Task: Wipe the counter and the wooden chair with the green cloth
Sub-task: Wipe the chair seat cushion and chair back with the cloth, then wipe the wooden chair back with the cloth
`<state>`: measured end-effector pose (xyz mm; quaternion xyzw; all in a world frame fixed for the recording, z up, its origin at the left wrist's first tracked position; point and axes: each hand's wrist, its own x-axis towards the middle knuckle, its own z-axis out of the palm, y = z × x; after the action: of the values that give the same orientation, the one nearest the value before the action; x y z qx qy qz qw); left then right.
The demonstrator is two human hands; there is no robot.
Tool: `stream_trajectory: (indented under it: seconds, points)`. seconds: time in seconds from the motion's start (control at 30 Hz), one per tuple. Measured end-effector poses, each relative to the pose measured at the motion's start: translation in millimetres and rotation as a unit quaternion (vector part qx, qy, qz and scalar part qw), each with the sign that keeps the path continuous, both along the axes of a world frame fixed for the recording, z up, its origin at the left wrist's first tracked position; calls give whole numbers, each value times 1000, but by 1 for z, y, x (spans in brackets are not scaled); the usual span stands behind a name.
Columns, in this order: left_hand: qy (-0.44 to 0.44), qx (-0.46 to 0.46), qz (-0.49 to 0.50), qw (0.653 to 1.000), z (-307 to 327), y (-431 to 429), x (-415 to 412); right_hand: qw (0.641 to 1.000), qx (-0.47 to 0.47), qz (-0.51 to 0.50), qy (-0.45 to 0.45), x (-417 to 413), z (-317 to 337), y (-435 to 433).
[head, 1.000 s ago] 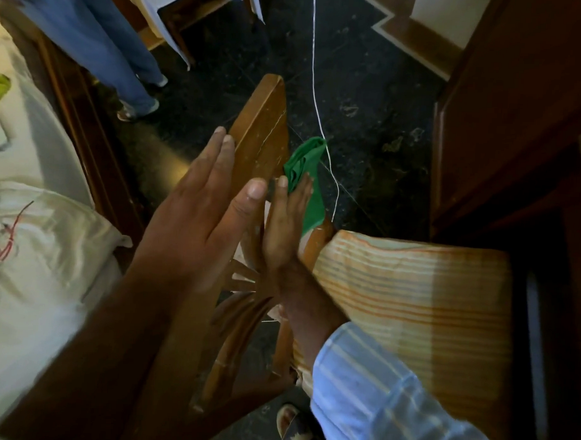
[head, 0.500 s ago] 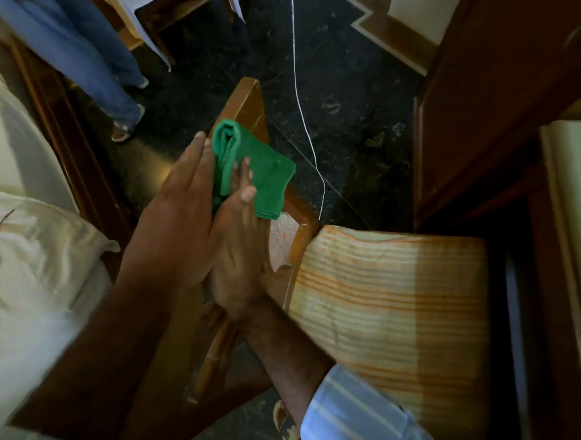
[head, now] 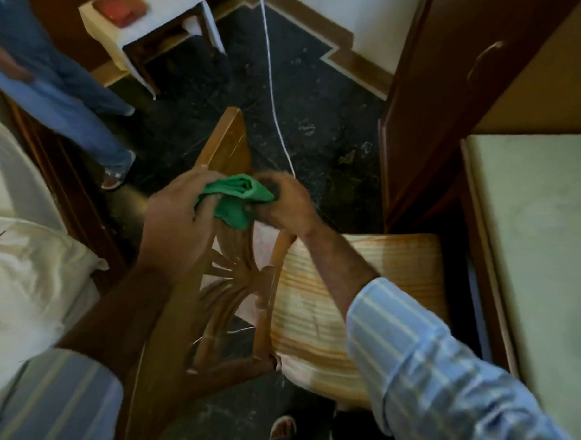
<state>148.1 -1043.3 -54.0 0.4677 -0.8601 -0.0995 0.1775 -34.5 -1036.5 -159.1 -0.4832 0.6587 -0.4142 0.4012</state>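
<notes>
The green cloth [head: 237,198] is bunched between both of my hands, just above the top rail of the wooden chair [head: 224,145]. My left hand [head: 177,222] grips the cloth's left side, and my right hand [head: 283,203] pinches its right end. The chair's carved back [head: 234,283] runs below my hands, and its striped seat cushion [head: 316,299] lies to the right. A pale counter top [head: 529,228] shows at the right edge.
A dark wooden cabinet [head: 451,103] stands at the right. A white cord [head: 273,97] hangs down to the dark floor. A person in jeans [head: 56,93] stands at the upper left beside a small white table [head: 151,27]. White bedding [head: 27,270] lies at the left.
My hands have lifted off the chair back's side and gathered the flat cloth into a bunch above the top rail. The view has tilted up, so more of the room shows.
</notes>
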Motion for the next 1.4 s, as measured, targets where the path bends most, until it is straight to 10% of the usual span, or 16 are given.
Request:
stream_trajectory:
  seconds: [0.17, 0.33, 0.47, 1.4]
  points:
    - [199, 177, 137, 954, -3, 37, -24, 971, 139, -47, -189, -57, 2, 60]
    - [426, 440, 173, 771, -5, 69, -41, 923, 145, -150, -322, -86, 18, 152]
    - [429, 584, 147, 673, -7, 100, -63, 890, 85, -239, -379, -104, 50, 232]
    - [78, 747, -332, 571, 129, 594, -251, 677, -110, -687, -239, -46, 257, 872]
